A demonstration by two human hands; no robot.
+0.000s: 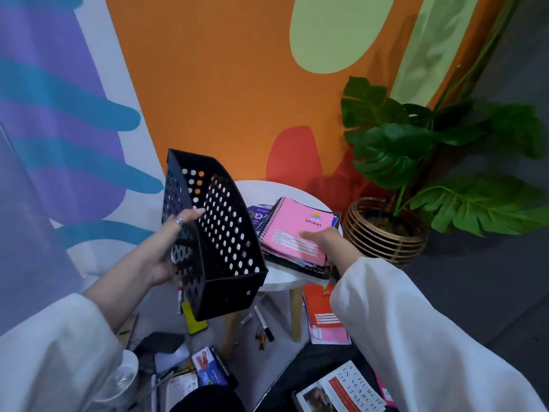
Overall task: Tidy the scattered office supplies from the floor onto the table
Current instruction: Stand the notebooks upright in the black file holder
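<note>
My left hand (170,248) grips a black perforated file holder (218,233) by its side wall and holds it tilted in the air, left of the small round white table (279,281). My right hand (322,240) rests flat on a pink spiral notebook (292,230) that tops a stack of notebooks and books on that table. On the floor below lie markers and pens (263,325), an orange and a pink notebook (325,319), a yellow item (193,318), a book (341,391) and more papers (190,379).
A potted plant in a woven basket (383,230) stands right of the table. A painted wall rises behind it. A clear cup (121,379) sits at the lower left by my sleeve. The table's wooden legs (295,313) stand among the floor clutter.
</note>
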